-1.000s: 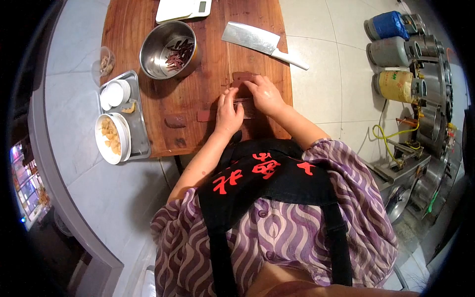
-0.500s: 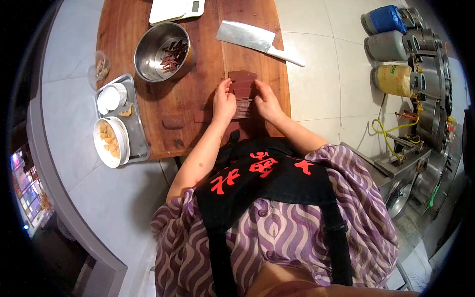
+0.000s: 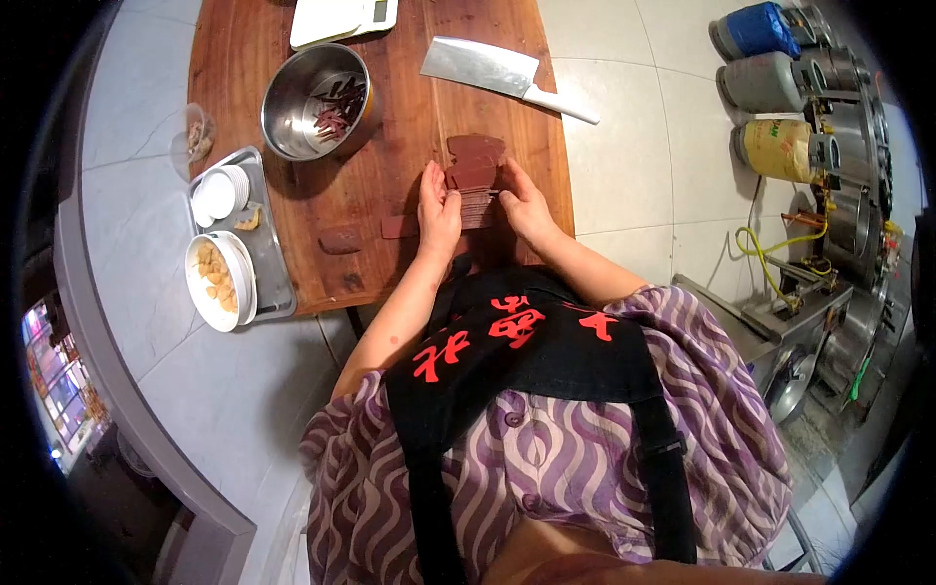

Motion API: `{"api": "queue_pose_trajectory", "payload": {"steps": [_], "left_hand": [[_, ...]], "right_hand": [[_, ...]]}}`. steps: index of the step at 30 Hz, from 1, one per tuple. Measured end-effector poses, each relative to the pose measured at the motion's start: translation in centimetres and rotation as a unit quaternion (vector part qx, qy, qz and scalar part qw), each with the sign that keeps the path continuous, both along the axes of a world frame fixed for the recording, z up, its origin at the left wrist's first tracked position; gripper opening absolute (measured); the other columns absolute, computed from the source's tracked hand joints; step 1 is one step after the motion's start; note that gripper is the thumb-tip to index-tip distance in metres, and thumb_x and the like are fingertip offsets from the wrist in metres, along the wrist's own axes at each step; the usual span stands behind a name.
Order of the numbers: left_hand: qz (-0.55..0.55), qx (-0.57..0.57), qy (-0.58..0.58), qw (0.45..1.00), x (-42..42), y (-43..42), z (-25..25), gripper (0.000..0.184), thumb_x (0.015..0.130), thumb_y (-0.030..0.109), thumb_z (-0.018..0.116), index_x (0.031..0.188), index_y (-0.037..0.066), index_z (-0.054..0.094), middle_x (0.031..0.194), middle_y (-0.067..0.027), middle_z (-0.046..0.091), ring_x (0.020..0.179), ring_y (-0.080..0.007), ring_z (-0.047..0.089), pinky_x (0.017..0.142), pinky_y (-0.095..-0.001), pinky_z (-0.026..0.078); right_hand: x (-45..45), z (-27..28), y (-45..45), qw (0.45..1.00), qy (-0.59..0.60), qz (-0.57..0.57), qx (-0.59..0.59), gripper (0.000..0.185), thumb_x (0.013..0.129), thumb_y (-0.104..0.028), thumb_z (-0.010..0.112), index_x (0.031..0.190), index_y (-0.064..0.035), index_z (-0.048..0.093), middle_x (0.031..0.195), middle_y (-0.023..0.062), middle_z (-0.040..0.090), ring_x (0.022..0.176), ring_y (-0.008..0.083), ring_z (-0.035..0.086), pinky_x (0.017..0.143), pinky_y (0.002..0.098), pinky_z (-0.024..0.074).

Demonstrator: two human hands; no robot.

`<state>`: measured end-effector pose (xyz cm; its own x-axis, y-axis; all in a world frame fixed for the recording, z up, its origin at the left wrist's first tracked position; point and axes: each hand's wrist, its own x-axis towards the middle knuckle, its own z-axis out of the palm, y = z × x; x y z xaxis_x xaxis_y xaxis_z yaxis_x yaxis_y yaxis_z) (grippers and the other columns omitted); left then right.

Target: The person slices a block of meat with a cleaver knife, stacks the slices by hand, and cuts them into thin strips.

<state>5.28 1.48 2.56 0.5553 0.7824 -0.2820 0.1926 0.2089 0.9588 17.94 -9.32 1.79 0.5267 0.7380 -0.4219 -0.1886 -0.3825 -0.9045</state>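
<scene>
Wearing: black bib apron [image 3: 575, 366] with red characters, over purple-and-cream wavy-patterned shirt [image 3: 721, 429].
Bare left hand [image 3: 439, 216]: half open, fingers stretched forward, thumb apart from them; along left flank of stack of thin dark reddish-brown slices [image 3: 476, 200]; cannot tell how firm the hold.
Bare right hand [image 3: 529, 212]: half open likewise, thumb and fingers at right flank of same stack; cannot tell pressure.
Stack: between both hands, near front edge of brown wooden tabletop [image 3: 411, 117]; near part in tight fine lines, far end spread flatter past the fingertips.
Flat reddish-brown strip [image 3: 396, 227]: just left of left hand.
Rounded dark reddish-brown piece [image 3: 340, 240]: farther left, apart from strip.
Rectangular grey metal tray [image 3: 280, 278]: at table's left side, with white bowl of pale yellowish chunks [image 3: 214, 273] and small white round stacked dishes [image 3: 226, 187].
Round shiny steel bowl [image 3: 283, 112]: beyond the pieces; dark reddish strips [image 3: 339, 105] inside.
Broad-bladed cleaver with white handle [image 3: 483, 65]: lying beyond stack, handle past table's right edge.
White scale with small display [image 3: 331, 24]: far end, partly out of view.
Gas cylinders, blue-wrapped [image 3: 756, 31], grey [image 3: 756, 86], yellow [image 3: 772, 146]: off right, well apart from table.
</scene>
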Motion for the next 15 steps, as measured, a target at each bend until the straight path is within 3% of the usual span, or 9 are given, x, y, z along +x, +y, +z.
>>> {"api": "queue_pose_trajectory", "payload": {"steps": [3, 6, 8, 9, 10, 11, 12, 13, 15], "left_hand": [[0.007, -0.032, -0.005, 0.999, 0.5, -0.2, 0.3, 0.064, 0.09, -0.001, 0.047, 0.148, 0.0, 0.02, 0.15, -0.0272, 0.03, 0.141, -0.0341, 0.031, 0.114, -0.04, 0.026], [0.0, -0.051, -0.036, 0.998, 0.8, 0.6, 0.4, 0.065, 0.089, -0.002, 0.047, 0.148, 0.0, 0.019, 0.15, -0.0265, 0.03, 0.141, -0.033, 0.03, 0.114, -0.0397, 0.026], [0.007, 0.0, -0.037, 0.999, 0.8, 1.1, 0.1, 0.066, 0.089, 0.001, 0.051, 0.148, 0.0, 0.022, 0.149, -0.0264, 0.031, 0.14, -0.0332, 0.032, 0.113, -0.0397, 0.029], [0.012, 0.024, -0.036, 0.999, 0.5, 1.3, 0.1, 0.066, 0.089, 0.003, 0.053, 0.147, 0.0, 0.023, 0.149, -0.0263, 0.032, 0.139, -0.0334, 0.034, 0.112, -0.0398, 0.03], [-0.027, 0.059, 0.037, 0.997, 0.1, 1.4, 1.4, 0.067, 0.088, 0.006, 0.056, 0.147, 0.0, 0.025, 0.148, -0.0263, 0.033, 0.138, -0.0337, 0.035, 0.111, -0.04, 0.032], [-0.065, 0.094, 0.11, 0.987, -0.7, 1.6, 2.8, 0.068, 0.087, 0.009, 0.059, 0.146, 0.0, 0.026, 0.147, -0.0262, 0.034, 0.137, -0.034, 0.037, 0.11, -0.0402, 0.033], [-0.101, 0.129, 0.182, 0.969, -1.4, 1.7, 4.0, 0.069, 0.087, 0.011, 0.062, 0.145, -0.001, 0.028, 0.147, -0.0261, 0.034, 0.135, -0.0343, 0.038, 0.109, -0.0404, 0.035], [-0.141, 0.161, 0.198, 0.957, -2.4, 1.7, 3.8, 0.076, 0.082, 0.021, 0.071, 0.143, -0.002, 0.031, 0.145, -0.0265, 0.036, 0.13, -0.0375, 0.042, 0.106, -0.0429, 0.037], [-0.197, 0.282, 0.191, 0.919, -3.9, 1.2, 3.7, 0.082, 0.081, 0.025, 0.073, 0.144, -0.003, 0.03, 0.145, -0.0258, 0.036, 0.131, -0.0384, 0.04, 0.107, -0.0442, 0.036]], "right_hand": [[-1.0, 0.9, 0.0, 0.998, -0.039, 0.04, 0.007, 0.062, 0.086, -0.001, 0.05, 0.145, 0.0033, 0.029, 0.145, 0.0224, 0.04, 0.136, 0.0299, 0.039, 0.112, 0.0355, 0.0304], [-0.7, 0.6, 0.3, 0.999, -0.007, 0.006, 0.036, 0.06, 0.086, -0.001, 0.049, 0.143, 0.0037, 0.032, 0.142, 0.0242, 0.042, 0.133, 0.0322, 0.042, 0.111, 0.0374, 0.0326], [0.0, -1.1, 0.1, 0.989, -0.145, -0.031, 0.009, 0.052, 0.085, 0.001, 0.049, 0.137, 0.0014, 0.042, 0.131, 0.0254, 0.049, 0.12, 0.0363, 0.051, 0.104, 0.0398, 0.0404], [0.5, -0.6, 0.0, 0.988, -0.152, -0.032, -0.014, 0.051, 0.085, 0.003, 0.048, 0.137, 0.0006, 0.043, 0.13, 0.0213, 0.051, 0.12, 0.031, 0.051, 0.103, 0.0377, 0.0411], [1.1, 0.5, -0.1, 0.986, -0.159, -0.033, -0.036, 0.051, 0.086, 0.005, 0.047, 0.136, -0.0002, 0.045, 0.129, 0.0171, 0.053, 0.121, 0.0256, 0.052, 0.102, 0.0357, 0.0418], [1.5, 1.7, -0.1, 0.979, -0.198, -0.008, -0.04, 0.048, 0.085, 0.006, 0.049, 0.132, 0.0017, 0.047, 0.124, 0.0187, 0.054, 0.119, 0.0313, 0.053, 0.101, 0.0378, 0.0431], [1.9, 2.6, -0.4, 0.96, -0.277, 0.038, -0.002, 0.048, 0.084, 0.005, 0.051, 0.132, 0.001, 0.047, 0.126, 0.0197, 0.052, 0.119, 0.0338, 0.052, 0.1, 0.0385, 0.0437], [2.1, 3.3, -0.7, 0.931, -0.354, 0.082, 0.037, 0.048, 0.083, 0.004, 0.053, 0.131, 0.0003, 0.048, 0.128, 0.0208, 0.051, 0.119, 0.0362, 0.052, 0.1, 0.0392, 0.0444], [2.3, 5.3, -1.0, 0.852, -0.467, 0.199, 0.129, 0.05, 0.081, 0.001, 0.057, 0.13, -0.0012, 0.048, 0.134, 0.0203, 0.049, 0.122, 0.0378, 0.05, 0.101, 0.042, 0.0439]]}}
